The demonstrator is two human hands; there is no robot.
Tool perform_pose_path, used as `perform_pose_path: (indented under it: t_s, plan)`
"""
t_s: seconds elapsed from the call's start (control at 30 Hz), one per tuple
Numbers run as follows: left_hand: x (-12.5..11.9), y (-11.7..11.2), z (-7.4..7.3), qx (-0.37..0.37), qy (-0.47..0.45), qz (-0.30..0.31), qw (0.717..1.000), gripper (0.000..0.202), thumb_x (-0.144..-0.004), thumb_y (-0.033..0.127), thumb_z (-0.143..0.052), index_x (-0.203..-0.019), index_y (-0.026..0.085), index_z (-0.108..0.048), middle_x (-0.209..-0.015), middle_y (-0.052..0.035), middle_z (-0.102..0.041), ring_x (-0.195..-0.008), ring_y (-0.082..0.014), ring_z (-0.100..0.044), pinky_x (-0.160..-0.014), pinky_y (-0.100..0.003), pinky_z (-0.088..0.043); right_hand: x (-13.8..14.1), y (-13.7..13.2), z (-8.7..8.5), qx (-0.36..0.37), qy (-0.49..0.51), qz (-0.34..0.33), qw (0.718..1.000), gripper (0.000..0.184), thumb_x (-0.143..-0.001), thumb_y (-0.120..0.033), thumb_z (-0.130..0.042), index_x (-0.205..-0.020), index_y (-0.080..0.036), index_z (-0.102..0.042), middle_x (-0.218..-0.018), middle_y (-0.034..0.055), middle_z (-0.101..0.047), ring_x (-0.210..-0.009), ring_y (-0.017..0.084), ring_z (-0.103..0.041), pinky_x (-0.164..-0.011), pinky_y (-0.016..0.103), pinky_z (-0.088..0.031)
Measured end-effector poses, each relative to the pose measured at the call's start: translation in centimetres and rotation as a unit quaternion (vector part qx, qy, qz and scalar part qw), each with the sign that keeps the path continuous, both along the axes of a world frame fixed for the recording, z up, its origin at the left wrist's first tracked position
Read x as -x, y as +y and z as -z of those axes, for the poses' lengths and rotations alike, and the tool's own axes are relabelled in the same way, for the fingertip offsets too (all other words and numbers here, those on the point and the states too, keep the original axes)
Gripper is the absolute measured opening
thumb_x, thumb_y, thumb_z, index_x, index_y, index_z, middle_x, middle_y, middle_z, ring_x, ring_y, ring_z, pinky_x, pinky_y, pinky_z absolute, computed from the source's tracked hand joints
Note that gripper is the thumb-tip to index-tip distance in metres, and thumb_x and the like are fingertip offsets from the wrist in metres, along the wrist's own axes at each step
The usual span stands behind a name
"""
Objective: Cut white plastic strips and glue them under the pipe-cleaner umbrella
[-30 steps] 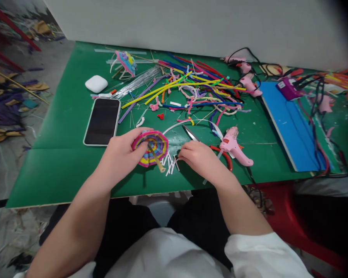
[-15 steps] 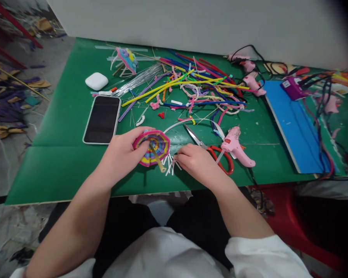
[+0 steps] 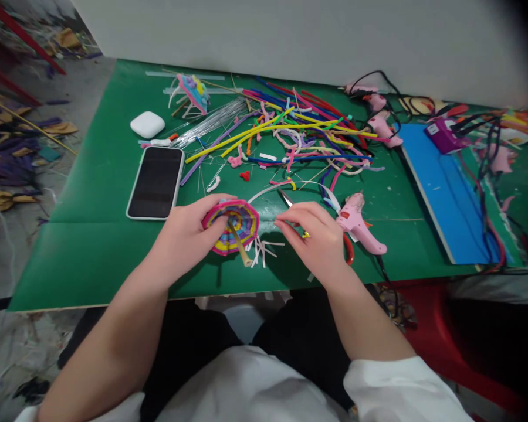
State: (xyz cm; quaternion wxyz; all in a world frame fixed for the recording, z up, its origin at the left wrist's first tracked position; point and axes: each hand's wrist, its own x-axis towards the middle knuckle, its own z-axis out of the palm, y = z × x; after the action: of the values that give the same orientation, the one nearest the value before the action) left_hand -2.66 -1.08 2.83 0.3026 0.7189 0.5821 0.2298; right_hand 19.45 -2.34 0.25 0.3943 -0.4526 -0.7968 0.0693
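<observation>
Both hands are near the front edge of the green worktop (image 3: 92, 252): the left hand (image 3: 189, 234) is closed on a striped disc (image 3: 246, 221), thumb across its face, while the right hand (image 3: 314, 237) has the tips of thumb and forefinger close together. Whether anything sits between those tips is too small to tell, and a yellow speck among the fingers cannot be made out.

Toward the left edge lie a white case (image 3: 148, 124) and a phone (image 3: 155, 183), whose lower right corner is close to the left hand. Near the far left corner stands a small colourful umbrella shape (image 3: 193, 94), its details hard to read.

Fingers cover the left part of the disc. What shows is ringed in pink, yellow, blue and purple, ridged, with a pink rim and a pale stick (image 3: 242, 249) jutting from the middle toward the front edge. Just right of it, white strips (image 3: 263, 258) fan out; their upper ends are partly hidden.

Toward the far edge, fuzzy coloured stems (image 3: 264, 132) overlap too thickly to separate. The right hand hides the middle of the scissors (image 3: 348, 249); one blade tip and a red handle show. Beside them lies a pink glue gun (image 3: 361, 225). Farther right is a blue board (image 3: 435, 199), and the worktop's right end is cut off.
</observation>
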Motion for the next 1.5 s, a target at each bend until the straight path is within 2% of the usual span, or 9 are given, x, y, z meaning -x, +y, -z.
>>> perform_pose_path:
  t_s: [0.17,0.3,0.47,0.63,0.83,1.03,1.27,1.5]
  plan:
    - [-0.3,-0.2,0.1,0.011,-0.024,0.009,1.0,0.035,-0.082,0.026,-0.049,-0.115,0.027,-0.061,-0.099,0.0039,-0.07,-0.073,-0.0126,-0.064,-0.072,-0.021,-0.05,0.9,1.1,-1.4,-0.057,-0.029,0.005,0.998,0.016,-0.084,-0.023,-0.059,-0.098,-0.023,-0.067,-0.099,0.0064,-0.067,-0.098,0.022,-0.056,-0.087,0.041,-0.046]
    - [-0.5,-0.2,0.1,0.003,-0.009,0.018,1.0,0.035,-0.081,0.026,-0.049,-0.113,0.027,-0.062,-0.094,0.0043,-0.071,-0.07,-0.0125,-0.063,-0.068,-0.02,-0.049,1.5,1.6,-1.7,-0.018,-0.013,-0.013,1.0,0.016,-0.085,-0.028,-0.059,-0.096,-0.022,-0.068,-0.102,0.0077,-0.066,-0.106,0.023,-0.053,-0.095,0.043,-0.044]
    - [-0.8,-0.3,-0.1,-0.002,0.005,0.036,0.999,0.034,-0.081,0.024,-0.048,-0.112,0.028,-0.062,-0.093,0.0052,-0.071,-0.07,-0.0121,-0.062,-0.068,-0.019,-0.048,1.9,1.7,-1.4,0.012,0.016,-0.03,0.999,0.009,-0.083,-0.026,-0.062,-0.088,-0.022,-0.068,-0.096,0.0044,-0.067,-0.103,0.02,-0.056,-0.097,0.04,-0.043]
    - [-0.9,-0.4,-0.2,0.021,-0.006,0.034,0.999,0.033,-0.082,0.027,-0.049,-0.113,0.026,-0.062,-0.097,0.0039,-0.071,-0.076,-0.0138,-0.064,-0.068,-0.02,-0.048,1.7,1.6,-1.5,0.025,0.055,-0.046,0.997,0.005,-0.083,-0.021,-0.061,-0.081,-0.021,-0.065,-0.086,0.0021,-0.068,-0.092,0.018,-0.06,-0.096,0.039,-0.044]
    - [-0.7,-0.4,-0.3,0.037,-0.011,0.038,0.999,0.033,-0.083,0.029,-0.049,-0.114,0.025,-0.061,-0.096,0.0033,-0.071,-0.078,-0.0152,-0.065,-0.067,-0.021,-0.049,1.6,1.3,-2.0,0.101,0.105,-0.04,0.988,0.008,-0.087,-0.022,-0.054,-0.084,-0.021,-0.061,-0.087,0.0012,-0.068,-0.09,0.016,-0.061,-0.085,0.034,-0.049]
    - [-0.7,-0.5,-0.2,0.029,-0.007,0.036,0.999,0.034,-0.083,0.029,-0.049,-0.115,0.026,-0.061,-0.099,0.0029,-0.071,-0.079,-0.0149,-0.065,-0.069,-0.021,-0.049,1.7,1.1,-2.0,0.189,0.108,-0.058,0.974,0.02,-0.086,-0.026,-0.058,-0.105,-0.021,-0.063,-0.096,0.0009,-0.07,-0.094,0.015,-0.063,-0.086,0.03,-0.048]
    - [-0.8,-0.5,-0.3,0.027,0.009,0.036,0.999,0.035,-0.082,0.029,-0.048,-0.114,0.026,-0.061,-0.092,0.0022,-0.072,-0.068,-0.0133,-0.063,-0.065,-0.021,-0.048,1.6,1.2,-1.8,0.143,0.065,-0.049,0.986,0.009,-0.083,-0.024,-0.062,-0.086,-0.021,-0.07,-0.081,-0.0002,-0.07,-0.079,0.014,-0.062,-0.075,0.028,-0.05]
    - [-0.8,-0.4,-0.2,0.033,0.004,0.032,0.999,0.034,-0.082,0.031,-0.048,-0.113,0.025,-0.062,-0.092,0.0023,-0.072,-0.067,-0.0131,-0.063,-0.065,-0.021,-0.049,1.4,0.8,-2.3,0.132,0.091,-0.023,0.987,0.01,-0.084,-0.026,-0.06,-0.084,-0.022,-0.07,-0.083,0.0004,-0.071,-0.081,0.015,-0.064,-0.076,0.03,-0.052]
